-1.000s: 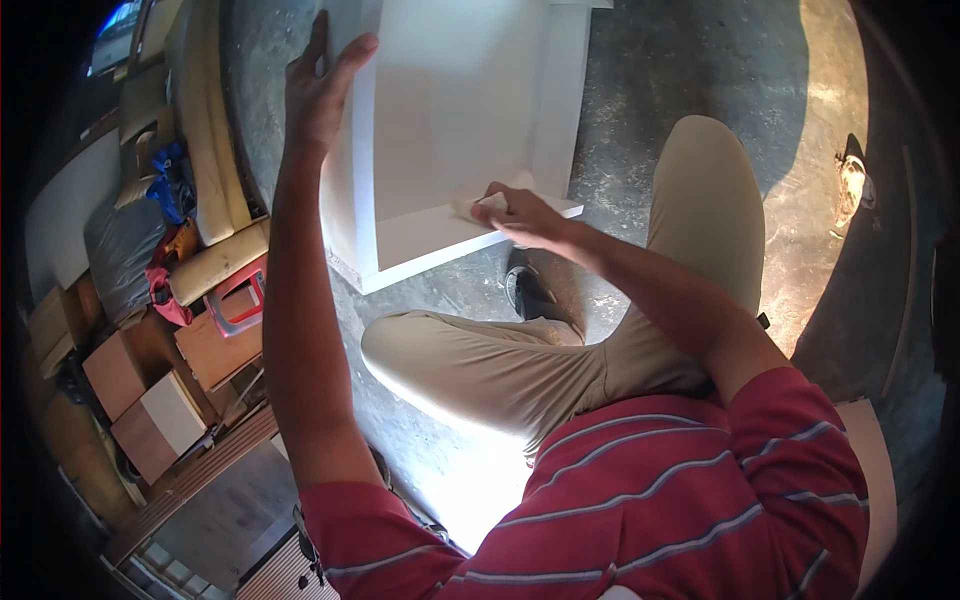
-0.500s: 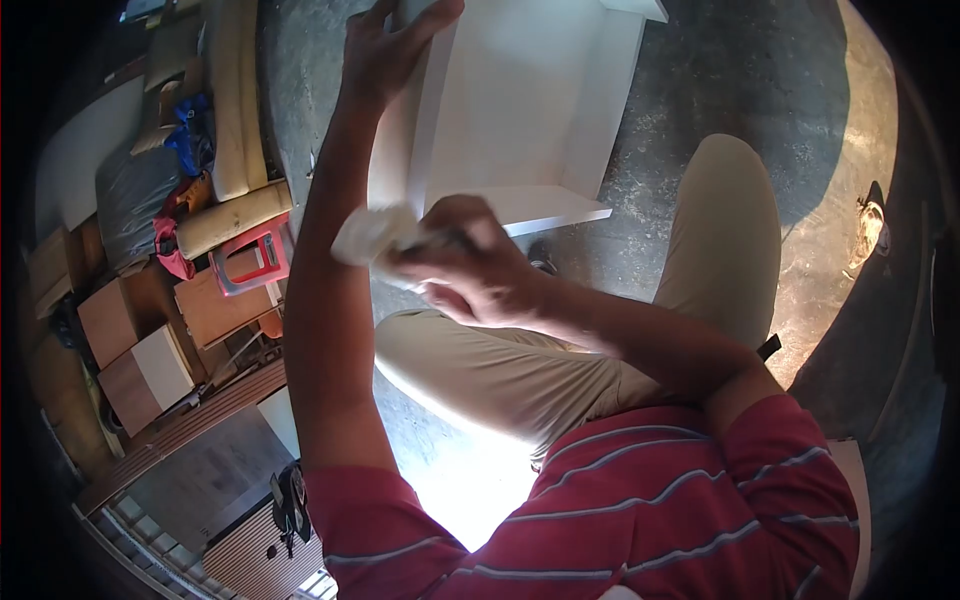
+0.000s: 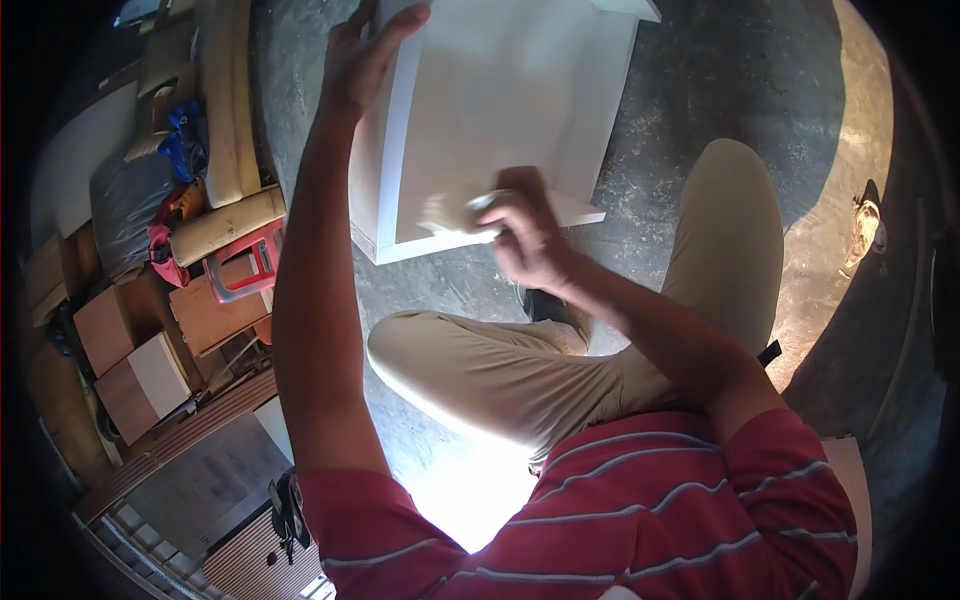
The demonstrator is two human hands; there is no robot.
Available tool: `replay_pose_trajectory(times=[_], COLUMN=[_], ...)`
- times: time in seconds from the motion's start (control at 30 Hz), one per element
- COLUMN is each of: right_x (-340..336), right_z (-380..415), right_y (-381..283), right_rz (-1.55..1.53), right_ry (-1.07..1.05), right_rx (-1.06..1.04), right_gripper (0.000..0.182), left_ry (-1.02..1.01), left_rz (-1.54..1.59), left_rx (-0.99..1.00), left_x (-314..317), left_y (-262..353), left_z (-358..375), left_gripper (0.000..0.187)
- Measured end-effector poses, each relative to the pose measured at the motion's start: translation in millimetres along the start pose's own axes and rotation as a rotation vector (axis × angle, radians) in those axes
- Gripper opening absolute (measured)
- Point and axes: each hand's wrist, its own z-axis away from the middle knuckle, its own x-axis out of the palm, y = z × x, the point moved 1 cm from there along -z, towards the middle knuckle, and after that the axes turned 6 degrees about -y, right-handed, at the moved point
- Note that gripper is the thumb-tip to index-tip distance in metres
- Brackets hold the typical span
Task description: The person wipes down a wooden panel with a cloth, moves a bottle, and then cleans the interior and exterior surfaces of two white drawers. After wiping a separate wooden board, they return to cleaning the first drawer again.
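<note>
A white open-fronted box, like a small cabinet or drawer, stands tilted in front of my knees. My left hand grips its far left side, thumb over the edge and fingers partly cut off by the top of the view. Closed round a pale brush, my right hand is over the near end of the box. The brush is smeared by motion, its wide end pointing left and overlapping the box's near panel.
My folded legs lie close below the box on the concrete floor. On the left are a red plastic stool, wood boards, long cushions and a blue bundle. A shoe is at far right.
My right hand with the brush has moved right and slightly away from me, off my left forearm. The box has turned and shifted left with my left hand, showing its near corner.
</note>
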Motion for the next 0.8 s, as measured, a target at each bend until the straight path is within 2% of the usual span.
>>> replay_pose_trajectory(times=[0.1, 0.13, 0.17, 0.27, 0.3, 0.33, 0.37, 0.4, 0.43, 0.47, 0.5, 0.57, 0.6, 0.63, 0.67, 0.7, 0.73, 0.77, 0.8], right_x=[22.3, 29.2, 35.7, 29.1, 14.0, -5.0, -26.1, -38.4, -48.3, -51.1, -48.9, -41.8, -35.6, -18.6, -6.2, 16.6, 13.3, 13.2, 6.9], right_z=[-33.4, -30.9, -20.5, 32.3, 52.7, 68.2, 89.7, 115.1, 129.1, 128.9, 129.4, 118.3, 99.1, 82.3, 66.1, 71.2, 56.9, 60.1, 71.1], right_y=[-43.5, -37.5, -27.1, 33.6, 54.1, 67.6, 83.3, 111.0, 126.7, 134.7, 138.3, 135.1, 113.7, 94.3, 63.7, 61.3, 41.7, 41.9, 57.2], right_rz=[-0.091, -0.053, -0.015, 0.105, 0.171, 0.234, 0.436, 0.562, 0.611, 0.699, 0.700, 0.509, 0.380, 0.345, 0.226, -0.343, 0.020, 0.105, 0.200], right_ry=[-0.104, -0.124, -0.146, -0.005, -0.043, -0.024, -0.132, -0.147, -0.071, -0.089, -0.087, 0.298, 0.279, 0.293, 0.186, 0.298, 0.206, 0.213, 0.157], right_rx=[-0.181, -0.162, -0.138, -0.035, 0.000, -0.008, 0.095, 0.312, 0.607, 0.886, 0.885, 0.855, 0.581, 0.426, 0.421, 0.661, 0.305, 0.268, 0.346], right_gripper=[0.024, 0.022, 0.021, 0.016, 0.015, 0.032, 0.021, 0.010, 0.009, 0.012, 0.012, 0.014, 0.013, 0.009, 0.005, 0.012, 0.015, 0.013, 0.013], left_ry=[0.047, 0.022, 0.015, 0.000, -0.005, -0.010, -0.016, -0.035, -0.038, -0.019, -0.001, 0.018, 0.036, 0.030, -0.058, -0.145, -0.159, -0.161, -0.103], left_rz=[0.019, 0.057, 0.066, 0.142, 0.147, 0.136, 0.125, 0.170, 0.176, 0.148, 0.117, 0.066, 0.019, 0.026, 0.092, 0.156, 0.152, 0.155, 0.140], left_rx=[0.050, 0.028, 0.030, 0.042, 0.039, -0.013, -0.064, -0.040, -0.036, -0.023, -0.011, -0.026, -0.051, -0.059, -0.085, -0.107, -0.050, -0.042, -0.021], left_x=[1.1, 0.6, 1.3, -3.6, -4.7, -5.2, -5.0, -6.1, -4.2, -4.3, -5.4, -8.7, -6.9, -9.1, -18.1, -25.9, -29.4, -23.7, -16.4], left_y=[-7.1, -4.0, -7.9, -17.1, -14.6, -12.5, -13.4, -18.2, -19.0, -17.8, -16.9, -12.4, -12.5, -21.4, -35.7, -47.6, -55.3, -49.2, -39.9], left_z=[-0.5, 1.0, -0.6, -4.8, -3.1, -1.2, -0.7, -3.3, -4.4, -3.9, -2.9, -1.7, 1.2, 0.6, -6.3, -12.5, -14.6, -14.6, -10.1], left_gripper=[0.077, 0.073, 0.073, 0.072, 0.072, 0.074, 0.076, 0.073, 0.073, 0.070, 0.068, 0.073, 0.078, 0.078, 0.070, 0.062, 0.059, 0.059, 0.059])
